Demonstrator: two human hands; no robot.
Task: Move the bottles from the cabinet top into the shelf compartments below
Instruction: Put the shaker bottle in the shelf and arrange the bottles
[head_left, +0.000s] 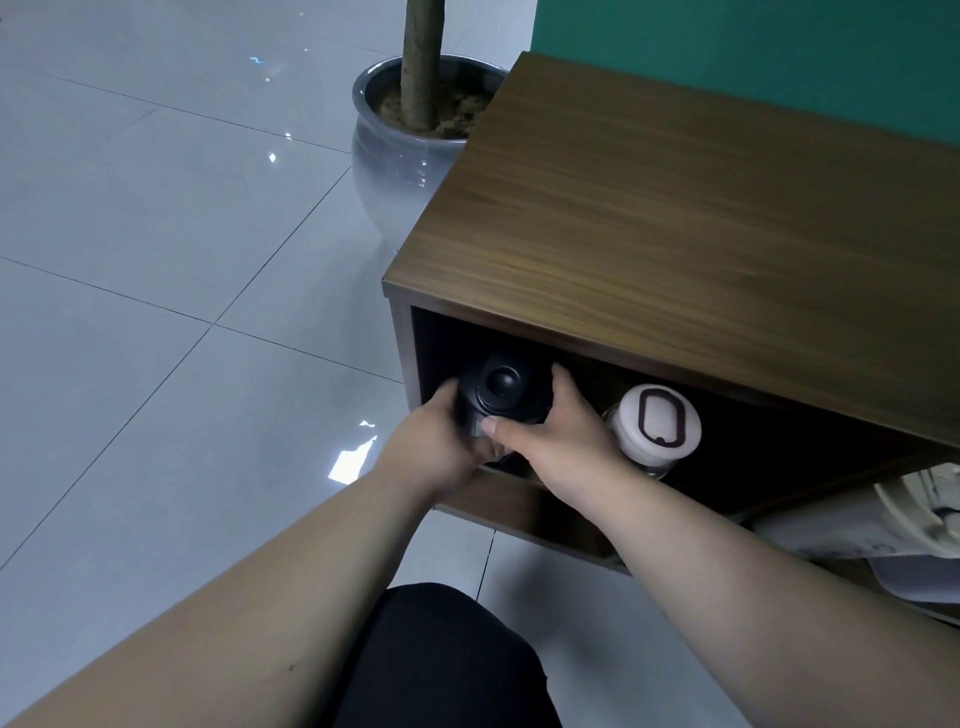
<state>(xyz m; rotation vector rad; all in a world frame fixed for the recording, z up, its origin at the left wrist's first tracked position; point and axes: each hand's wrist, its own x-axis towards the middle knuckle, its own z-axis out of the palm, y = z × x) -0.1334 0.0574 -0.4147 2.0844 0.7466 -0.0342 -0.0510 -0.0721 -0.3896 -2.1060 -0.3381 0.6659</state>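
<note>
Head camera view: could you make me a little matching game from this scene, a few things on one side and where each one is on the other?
Things:
1. black bottle
2. white-lidded jar
3. plant pot
4. cabinet top

Places or states:
A. on the tiled floor, left of the cabinet
B. bare wood above the shelf opening
C. held by both hands at the left end of the compartment
D. in the compartment, right of the hands

Pairs: 1-C, 2-D, 3-A, 4-B. The left hand and right hand both grip the black bottle.
</note>
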